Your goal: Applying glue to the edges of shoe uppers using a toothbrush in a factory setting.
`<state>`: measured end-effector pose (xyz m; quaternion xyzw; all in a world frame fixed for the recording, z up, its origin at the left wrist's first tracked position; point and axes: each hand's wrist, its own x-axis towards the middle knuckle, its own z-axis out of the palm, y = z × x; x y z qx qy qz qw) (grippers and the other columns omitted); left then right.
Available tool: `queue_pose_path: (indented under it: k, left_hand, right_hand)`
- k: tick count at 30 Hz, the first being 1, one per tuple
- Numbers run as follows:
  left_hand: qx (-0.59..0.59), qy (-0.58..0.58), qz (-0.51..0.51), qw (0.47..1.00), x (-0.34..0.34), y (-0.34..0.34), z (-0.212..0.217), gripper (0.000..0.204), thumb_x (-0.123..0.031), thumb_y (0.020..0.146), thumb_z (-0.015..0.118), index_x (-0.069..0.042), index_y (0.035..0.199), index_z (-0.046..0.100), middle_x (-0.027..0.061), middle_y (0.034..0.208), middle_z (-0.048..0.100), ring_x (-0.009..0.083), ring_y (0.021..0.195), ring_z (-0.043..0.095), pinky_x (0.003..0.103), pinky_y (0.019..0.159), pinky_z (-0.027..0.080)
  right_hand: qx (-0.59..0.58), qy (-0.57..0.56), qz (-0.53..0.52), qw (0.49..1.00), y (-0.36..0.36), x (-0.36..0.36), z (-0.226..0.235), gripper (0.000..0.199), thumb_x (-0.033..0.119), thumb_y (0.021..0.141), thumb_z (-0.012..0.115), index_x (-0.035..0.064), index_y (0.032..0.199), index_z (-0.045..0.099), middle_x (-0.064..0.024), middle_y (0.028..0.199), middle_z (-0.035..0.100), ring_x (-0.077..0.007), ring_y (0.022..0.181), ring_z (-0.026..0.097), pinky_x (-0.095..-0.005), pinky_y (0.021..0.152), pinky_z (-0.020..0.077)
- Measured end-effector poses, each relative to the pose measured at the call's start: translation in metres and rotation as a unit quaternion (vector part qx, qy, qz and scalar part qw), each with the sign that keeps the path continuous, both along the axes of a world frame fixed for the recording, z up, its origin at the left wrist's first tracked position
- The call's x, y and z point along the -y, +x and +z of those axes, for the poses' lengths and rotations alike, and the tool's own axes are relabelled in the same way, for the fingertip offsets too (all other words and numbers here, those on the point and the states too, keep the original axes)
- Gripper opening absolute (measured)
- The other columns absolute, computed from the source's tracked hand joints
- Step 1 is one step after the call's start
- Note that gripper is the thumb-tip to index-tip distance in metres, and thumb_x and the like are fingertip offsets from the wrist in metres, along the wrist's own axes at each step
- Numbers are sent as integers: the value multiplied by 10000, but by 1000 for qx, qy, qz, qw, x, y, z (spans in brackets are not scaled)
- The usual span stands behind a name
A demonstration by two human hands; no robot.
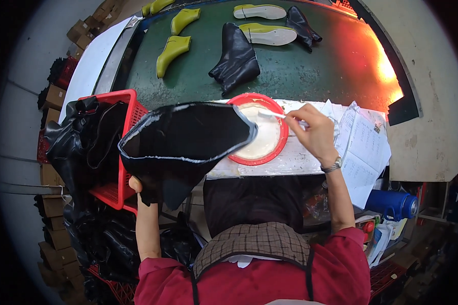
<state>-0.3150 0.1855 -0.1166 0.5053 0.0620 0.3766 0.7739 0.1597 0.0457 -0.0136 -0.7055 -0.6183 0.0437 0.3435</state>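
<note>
My left hand (136, 184), mostly hidden underneath, holds a black boot upper (188, 132) with its opening turned up. White paste lines the edge of that opening. The upper's pointed end overlaps the left part of a red bowl (283, 142) of white paste (265, 134). My right hand (314, 129), with a watch on its wrist, pinches a brush with a pale handle (280, 116). The brush's tip is over the bowl, close to the upper's pasted edge; whether it touches the edge I cannot tell.
Behind the bowl, a green conveyor belt (188, 91) carries black uppers (236, 61) and yellow-green shoe forms (173, 56). At its right end is an orange glow. A red basket (119, 178) heaped with black uppers stands left. Written papers (364, 147) and a blue flask (392, 205) are right.
</note>
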Motion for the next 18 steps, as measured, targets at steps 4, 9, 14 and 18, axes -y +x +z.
queue_pose_path:
  k: [4,9,14,18]
  left_hand:
    - [-6,-13,-13,1000,26,10,2,1067,-261,642,898,56,1506,357,182,1513,465,313,1379,474,431,1163,367]
    - [-10,-25,-12,1000,47,38,8,1065,-264,645,895,55,1507,357,182,1512,466,312,1379,474,430,1163,366]
    - [-8,-37,-12,999,65,35,10,1062,-266,647,892,54,1507,358,181,1512,466,310,1378,475,430,1163,366]
    - [-12,-56,-26,998,69,33,14,1060,-268,649,890,53,1507,358,180,1511,467,309,1378,475,429,1163,366]
  right_hand:
    - [-161,111,88,977,-3,-9,25,99,125,829,796,78,910,761,-26,880,672,-142,674,604,-295,669,458]
    - [-136,165,167,962,-12,-24,33,165,123,784,825,97,937,766,-20,883,669,-160,826,611,-306,812,399]
    - [-242,129,135,952,-3,0,5,143,59,808,803,61,947,771,-22,898,685,-99,786,607,-253,748,428]
    - [-184,148,148,960,-6,-8,10,120,68,820,793,63,936,766,-23,908,687,-111,759,604,-275,792,416]
